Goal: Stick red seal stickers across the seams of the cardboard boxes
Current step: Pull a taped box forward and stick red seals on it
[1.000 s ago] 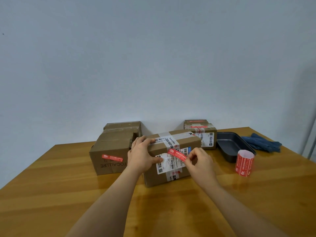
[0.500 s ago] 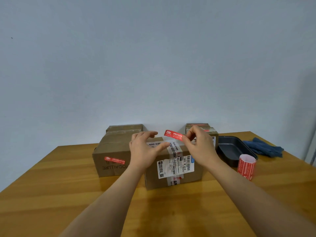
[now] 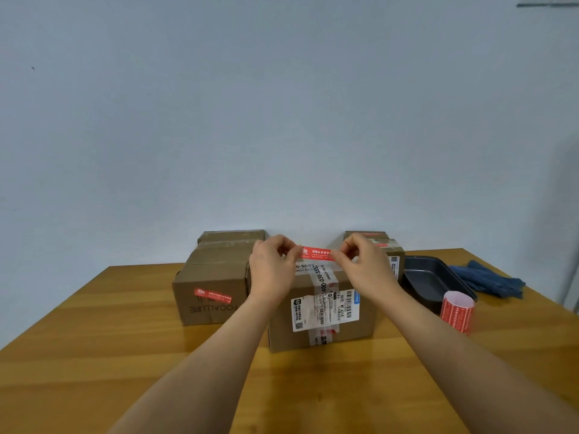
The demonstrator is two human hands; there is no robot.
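A person stretches a red seal sticker [image 3: 316, 253] between both hands, left hand [image 3: 273, 268] and right hand [image 3: 363, 267] each pinching one end, above the taped seam of the middle box [image 3: 322, 311] at the desk's [image 3: 94, 355] far edge. The left box [image 3: 213, 286] already wears a sticker; the right-rear box [image 3: 380, 242], partly hidden, appears sealed too. The sticker roll [image 3: 456, 311] waits near the right edge.
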